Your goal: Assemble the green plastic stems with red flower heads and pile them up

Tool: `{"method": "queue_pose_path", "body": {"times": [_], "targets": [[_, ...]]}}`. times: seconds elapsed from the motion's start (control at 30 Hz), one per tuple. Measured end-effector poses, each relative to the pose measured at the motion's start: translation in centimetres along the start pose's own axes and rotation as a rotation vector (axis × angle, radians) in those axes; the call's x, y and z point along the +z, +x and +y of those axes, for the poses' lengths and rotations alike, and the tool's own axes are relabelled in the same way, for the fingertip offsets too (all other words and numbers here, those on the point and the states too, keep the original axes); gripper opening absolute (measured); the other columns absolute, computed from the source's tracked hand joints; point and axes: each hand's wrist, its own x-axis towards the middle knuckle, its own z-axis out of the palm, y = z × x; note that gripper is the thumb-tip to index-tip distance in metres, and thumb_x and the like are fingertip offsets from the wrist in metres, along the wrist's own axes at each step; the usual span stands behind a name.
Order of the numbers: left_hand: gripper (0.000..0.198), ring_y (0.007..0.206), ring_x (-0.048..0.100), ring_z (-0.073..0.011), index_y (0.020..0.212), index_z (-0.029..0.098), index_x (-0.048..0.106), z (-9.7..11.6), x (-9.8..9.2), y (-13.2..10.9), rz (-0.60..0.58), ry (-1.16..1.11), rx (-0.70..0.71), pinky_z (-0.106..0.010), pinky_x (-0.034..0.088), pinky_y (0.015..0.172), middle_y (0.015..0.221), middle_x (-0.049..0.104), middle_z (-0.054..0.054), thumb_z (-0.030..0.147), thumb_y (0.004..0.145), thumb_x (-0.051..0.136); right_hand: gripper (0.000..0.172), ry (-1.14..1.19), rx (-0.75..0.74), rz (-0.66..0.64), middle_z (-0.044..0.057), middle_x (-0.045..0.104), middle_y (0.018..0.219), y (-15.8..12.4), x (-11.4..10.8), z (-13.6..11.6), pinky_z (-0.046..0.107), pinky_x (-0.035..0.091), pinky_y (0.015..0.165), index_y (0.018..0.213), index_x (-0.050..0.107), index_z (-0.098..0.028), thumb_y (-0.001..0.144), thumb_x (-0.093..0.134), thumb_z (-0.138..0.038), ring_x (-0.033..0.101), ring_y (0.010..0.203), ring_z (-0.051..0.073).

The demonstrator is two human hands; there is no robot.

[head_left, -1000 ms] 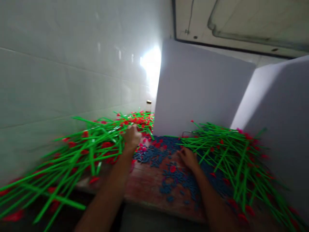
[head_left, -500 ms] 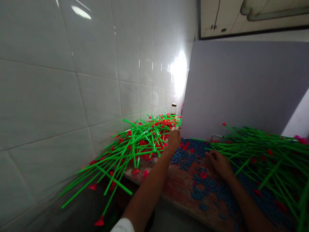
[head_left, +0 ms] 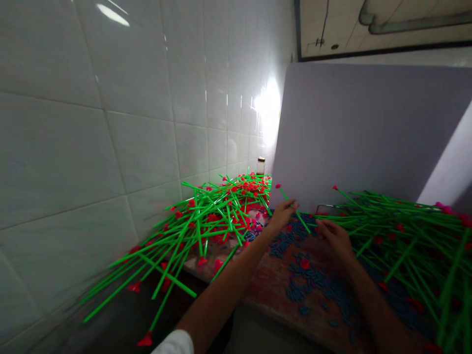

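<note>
Left hand (head_left: 283, 215): left pile of green stems (head_left: 199, 216) blocks its left side, tiled wall (head_left: 147, 152) beyond that. Ahead of both hands, upright grey panel (head_left: 361, 132) stops forward reach. Gap between left hand and right hand (head_left: 335, 238) narrow, held stem (head_left: 303, 222) slanting into it. Right of right hand, right pile of stems (head_left: 401, 236) blocks. Nearer than the hands, passage between forearms over bench (head_left: 258, 287), only low blue pieces (head_left: 320, 281) underneath. Open air above hands.
</note>
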Motion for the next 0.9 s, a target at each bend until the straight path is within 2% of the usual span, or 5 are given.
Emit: {"method": "queue_pose_path", "body": {"times": [0.13, 0.23, 0.43, 0.63, 0.9], "targets": [[0.049, 0.077, 0.061, -0.0135, 0.121, 0.016, 0.057, -0.8, -0.1, -0.1, 0.105, 0.175, 0.178, -0.024, 0.053, 0.063, 0.111, 0.063, -0.010, 0.030, 0.075, 0.065, 0.034, 0.311, 0.113, 0.063, -0.002, 0.065, 0.072, -0.1, -0.3, -0.8, 0.020, 0.049, 0.059, 0.084, 0.069, -0.018, 0.058, 0.082, -0.036, 0.058, 0.061, 0.009], [0.049, 0.065, 0.062, -0.0094, 0.120, 0.017, 0.056, -1.2, -0.1, -0.2, 0.147, 0.139, 0.213, -0.021, 0.052, 0.058, 0.103, 0.063, -0.007, 0.028, 0.073, 0.067, 0.035, 0.409, 0.148, 0.067, 0.000, 0.069, 0.082, -0.2, -0.4, -1.0, 0.021, 0.054, 0.069, 0.084, 0.071, -0.019, 0.054, 0.085, -0.030, 0.063, 0.069, 0.011], [0.039, 0.062, 0.064, -0.0111, 0.102, 0.016, 0.062, -0.4, 0.1, -0.5, 0.197, -0.060, 0.209, -0.023, 0.056, 0.057, 0.083, 0.059, -0.001, 0.032, 0.068, 0.072, 0.038, 0.348, 0.124, -0.020, 0.005, 0.071, 0.088, -0.1, -0.5, -0.5, 0.026, 0.055, 0.072, 0.091, 0.066, -0.019, 0.060, 0.081, -0.035, 0.068, 0.080, 0.017], [0.032, 0.058, 0.064, -0.0115, 0.086, 0.013, 0.064, 0.3, 0.7, -1.0, 0.199, -0.089, 0.179, -0.022, 0.055, 0.057, 0.067, 0.061, 0.000, 0.037, 0.066, 0.073, 0.035, 0.331, 0.108, -0.038, 0.003, 0.070, 0.092, -0.2, 0.1, -0.5, 0.029, 0.055, 0.070, 0.087, 0.058, -0.023, 0.064, 0.077, -0.041, 0.066, 0.088, 0.020], [0.036, 0.060, 0.063, -0.0118, 0.083, 0.015, 0.061, 0.0, 1.6, -1.2, 0.201, -0.151, 0.139, -0.024, 0.056, 0.059, 0.069, 0.061, 0.001, 0.041, 0.062, 0.075, 0.025, 0.426, 0.061, 0.025, -0.002, 0.064, 0.077, -0.3, -0.3, -0.9, 0.027, 0.054, 0.071, 0.081, 0.065, -0.023, 0.062, 0.079, -0.030, 0.061, 0.069, 0.012]]}}
